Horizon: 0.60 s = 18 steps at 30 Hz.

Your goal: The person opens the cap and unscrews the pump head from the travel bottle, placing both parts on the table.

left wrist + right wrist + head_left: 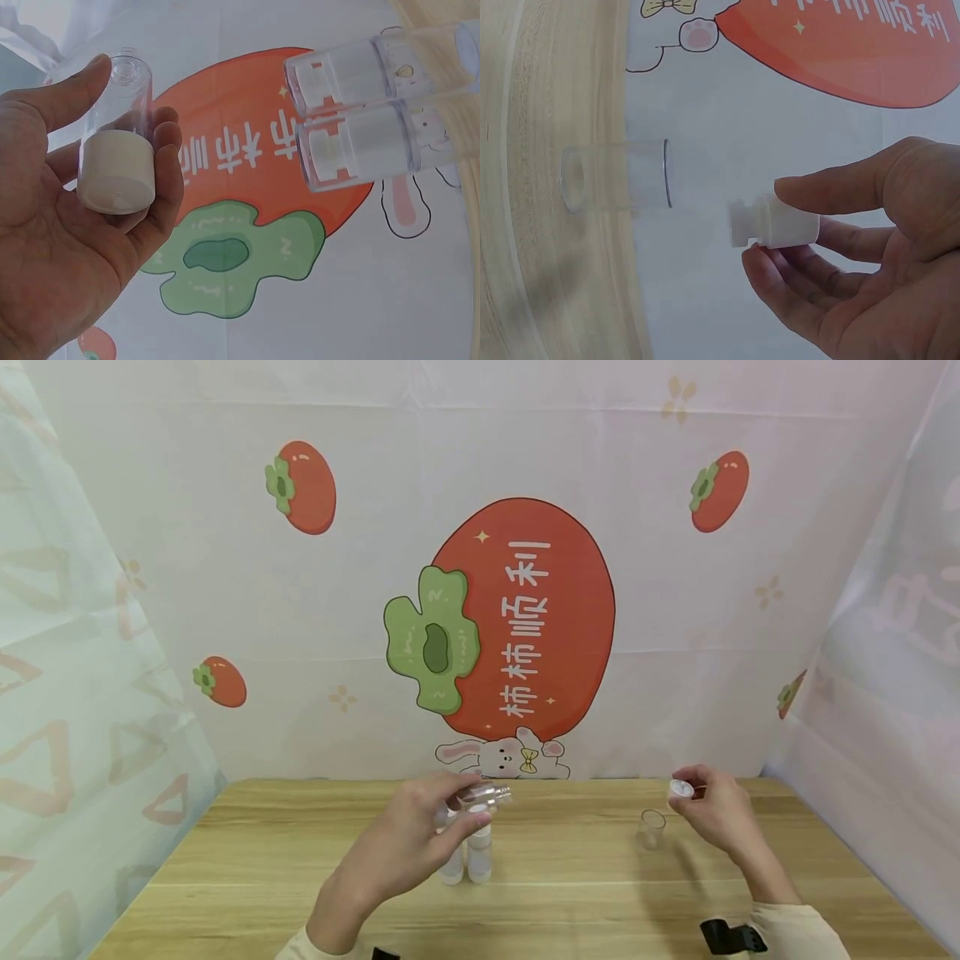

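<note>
My left hand (397,847) grips a clear bottle (116,169) with a white base, its fingers and thumb wrapped about the sides. The bottle is uncapped and lies nearly level in the head view, its bare neck pointing right. Between thumb and fingers, my right hand (716,810) pinches a white pump head (791,221). Below and left of that hand, a clear cap (652,839) stands on the table with its open rim up. Two bottles with white pump heads under clear caps, one bottle (480,860) and another bottle (452,867), stand upright beside the left hand, partly covered by it.
The wooden table (555,910) runs back to a white cloth backdrop (360,568) printed with persimmons and a rabbit. Further cloth hangs along the left and right sides. A dark strap (731,937) sits on the right wrist.
</note>
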Available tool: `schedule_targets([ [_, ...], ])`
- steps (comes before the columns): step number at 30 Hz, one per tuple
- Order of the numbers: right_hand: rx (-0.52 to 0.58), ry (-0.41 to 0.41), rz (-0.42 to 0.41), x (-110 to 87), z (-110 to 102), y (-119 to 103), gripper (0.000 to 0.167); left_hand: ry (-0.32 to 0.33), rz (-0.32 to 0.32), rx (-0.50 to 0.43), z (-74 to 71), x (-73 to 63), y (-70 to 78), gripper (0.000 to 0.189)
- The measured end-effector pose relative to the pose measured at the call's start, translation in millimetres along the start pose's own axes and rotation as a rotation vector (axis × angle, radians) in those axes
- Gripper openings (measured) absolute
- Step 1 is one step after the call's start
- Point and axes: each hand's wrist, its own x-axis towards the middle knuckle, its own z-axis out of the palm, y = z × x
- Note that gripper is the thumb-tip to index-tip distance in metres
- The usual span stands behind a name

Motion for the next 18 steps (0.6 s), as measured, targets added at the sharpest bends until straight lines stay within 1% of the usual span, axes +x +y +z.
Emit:
schedule_targets([
  [4, -0.008, -0.028, 0.019, 0.9, -2, 5, 0.034, 0.031, 0.004, -0.018, -4.1, -0.2, -2.5, 0.030],
  [8, -0.004, -0.077, 0.054, 2.0, -3, 10, 0.033, 0.057, 0.004, -0.005, -5.9, -0.6, -3.2, 0.031],
  [14, 0.022, -0.147, 0.103, 2.7, 0, 18, 0.031, 0.060, 0.010, -0.003, -5.7, -0.5, -3.9, 0.030],
  [18, 0.036, -0.175, 0.112, 3.0, 4, 22, 0.030, 0.058, 0.007, -0.002, -5.5, -0.6, -4.3, 0.030],
])
